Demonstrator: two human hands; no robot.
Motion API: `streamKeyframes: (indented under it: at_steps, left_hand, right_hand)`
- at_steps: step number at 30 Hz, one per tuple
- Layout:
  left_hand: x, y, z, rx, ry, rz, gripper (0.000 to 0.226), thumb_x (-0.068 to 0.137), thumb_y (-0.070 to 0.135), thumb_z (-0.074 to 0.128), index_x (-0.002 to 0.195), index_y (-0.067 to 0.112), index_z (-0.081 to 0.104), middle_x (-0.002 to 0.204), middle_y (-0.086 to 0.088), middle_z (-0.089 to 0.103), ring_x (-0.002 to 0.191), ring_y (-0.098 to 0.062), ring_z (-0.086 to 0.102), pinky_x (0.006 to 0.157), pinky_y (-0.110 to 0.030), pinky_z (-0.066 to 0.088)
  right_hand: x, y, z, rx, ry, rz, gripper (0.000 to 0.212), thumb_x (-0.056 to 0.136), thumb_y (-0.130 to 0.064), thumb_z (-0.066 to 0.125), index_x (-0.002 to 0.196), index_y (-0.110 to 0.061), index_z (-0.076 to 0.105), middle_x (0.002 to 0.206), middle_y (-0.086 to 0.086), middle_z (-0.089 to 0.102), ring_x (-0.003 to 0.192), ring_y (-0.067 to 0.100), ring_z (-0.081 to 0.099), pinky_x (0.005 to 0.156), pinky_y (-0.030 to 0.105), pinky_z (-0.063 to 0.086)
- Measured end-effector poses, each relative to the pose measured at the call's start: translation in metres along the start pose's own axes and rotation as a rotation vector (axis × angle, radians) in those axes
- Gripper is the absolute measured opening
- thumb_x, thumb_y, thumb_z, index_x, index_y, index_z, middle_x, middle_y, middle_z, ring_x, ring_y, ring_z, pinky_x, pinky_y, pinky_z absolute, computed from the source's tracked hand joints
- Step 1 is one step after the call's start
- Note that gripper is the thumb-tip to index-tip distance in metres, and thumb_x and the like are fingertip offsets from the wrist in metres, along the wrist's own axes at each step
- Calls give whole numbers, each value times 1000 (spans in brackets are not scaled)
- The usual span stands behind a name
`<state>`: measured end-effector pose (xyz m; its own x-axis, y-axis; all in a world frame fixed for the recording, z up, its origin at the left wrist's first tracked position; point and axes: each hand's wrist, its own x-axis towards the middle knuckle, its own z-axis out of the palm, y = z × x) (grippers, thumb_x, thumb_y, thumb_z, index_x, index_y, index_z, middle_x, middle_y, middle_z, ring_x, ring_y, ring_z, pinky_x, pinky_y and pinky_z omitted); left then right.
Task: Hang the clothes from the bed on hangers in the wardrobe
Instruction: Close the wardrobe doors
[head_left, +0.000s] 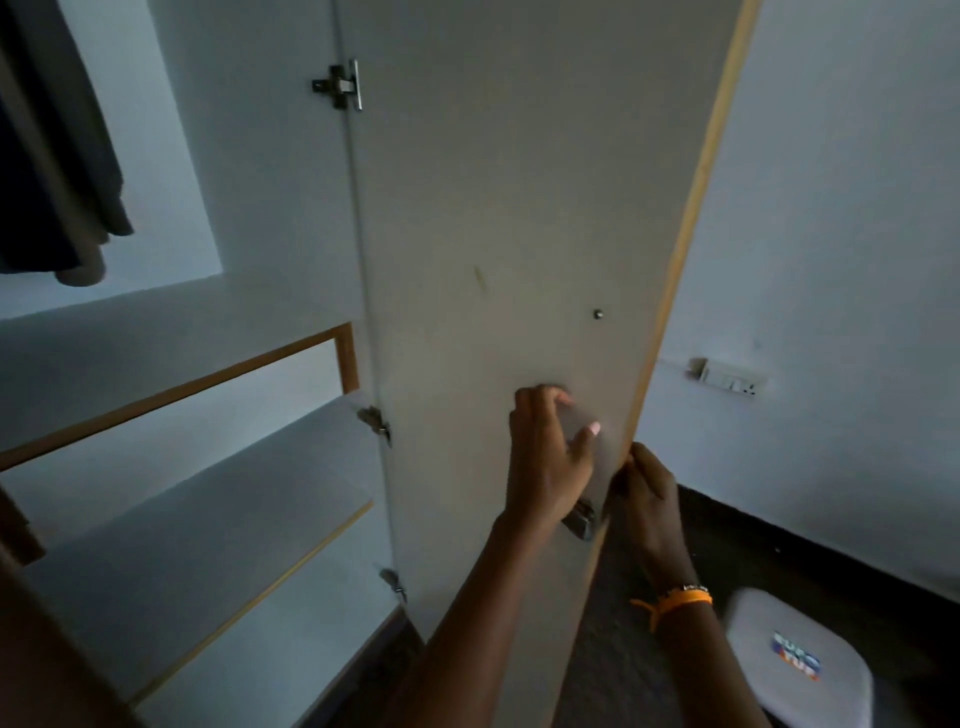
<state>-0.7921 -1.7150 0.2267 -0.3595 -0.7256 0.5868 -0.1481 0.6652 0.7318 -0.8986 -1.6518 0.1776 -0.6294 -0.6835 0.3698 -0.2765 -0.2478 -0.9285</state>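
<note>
The wardrobe door (519, 260) looked matt, smooth laminate with a wood edge; its hinge (340, 85) at ten o'clock was shiny metal; hanging clothes (57, 171) were dull cloth.

Dim, bluish light; edges bowed, lower corners dark and soft.

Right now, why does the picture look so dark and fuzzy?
Head view: the room is dim, with bluish light on the wardrobe shelves; the left hand is smeared by motion blur against the door; the wide lens bends the door's edge.
</note>
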Motion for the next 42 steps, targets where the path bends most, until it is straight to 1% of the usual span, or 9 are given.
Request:
streamKeyframes:
  at_steps: [4, 7, 14, 18, 24, 28, 35, 38, 42]
  left_hand:
    - [1, 15, -1, -71, 72, 29, 71, 67, 57, 67, 122, 19, 44, 123, 7, 36, 115, -10, 39, 91, -9, 33]
    - [-5, 24, -1, -13, 141, 19, 92, 62, 48, 79, 136, 23, 31, 138, 7, 29, 126, -7, 31, 90, -1, 28]
    - [-37, 9, -65, 58, 196, -55, 97, 61, 29, 81, 140, 38, 27, 135, 34, 28, 130, 9, 31, 100, -4, 31]
    - [-60, 7, -137, 46, 184, -203, 82, 59, 41, 72, 115, 76, 24, 120, 45, 38, 120, 16, 38, 92, -12, 37]
    - [-89, -24, -251, 424, 366, -170, 60, 70, 52, 66, 122, 49, 36, 129, 18, 41, 124, -5, 42, 104, -30, 37]
    - [-97, -54, -317, 724, 638, -210, 84, 65, 63, 63, 136, 24, 42, 140, 1, 41, 131, -19, 36, 109, -46, 31]
    - [-66, -98, -397, 1109, 711, -422, 123, 64, 52, 78, 150, 15, -1, 159, -13, -3, 141, -24, -18, 111, -49, -14]
    - [-53, -116, -423, 1172, 646, -435, 125, 66, 58, 74, 145, 14, -12, 158, -16, -8, 139, -26, -21, 109, -48, -15]
    - [-43, -139, -435, 1300, 680, -404, 125, 65, 57, 76, 148, 7, -3, 156, -24, 9, 141, -35, -4, 112, -52, 7]
  right_hand:
    - [3, -2, -4, 74, -119, 48, 23, 96, -10, 40, 87, -5, 61, 86, 29, 57, 76, 33, 54, 71, 43, 43]
    - [0, -5, -2, 112, -227, 59, 22, 94, -17, 43, 95, -11, 65, 91, 16, 67, 87, 31, 64, 76, 40, 51]
    - [-18, -24, 45, 282, -549, 44, 33, 89, -18, 40, 81, -1, 67, 82, 9, 70, 80, 22, 66, 72, 26, 54]
    - [-28, -41, 108, 338, -531, -112, 36, 84, -26, 45, 59, -4, 56, 62, 9, 55, 64, 25, 54, 63, 36, 44]
    - [-51, -97, 209, 404, -690, -312, 41, 95, -34, 39, 87, 2, 57, 78, 14, 57, 76, 22, 57, 69, 29, 48]
    - [-70, -119, 287, 312, -843, -345, 22, 102, -20, 34, 95, -28, 53, 77, -4, 57, 72, 2, 57, 66, 12, 46]
    - [-77, -119, 401, 66, -942, -493, 9, 99, -12, 38, 106, -16, 42, 80, -2, 52, 75, 17, 57, 71, 46, 53]
    - [-79, -119, 436, -55, -863, -462, 15, 96, -6, 39, 111, -4, 42, 83, 7, 53, 78, 32, 58, 72, 52, 50]
    - [-79, -118, 471, -51, -815, -465, 13, 95, -3, 41, 107, 2, 43, 75, 0, 49, 68, 21, 53, 65, 48, 50]
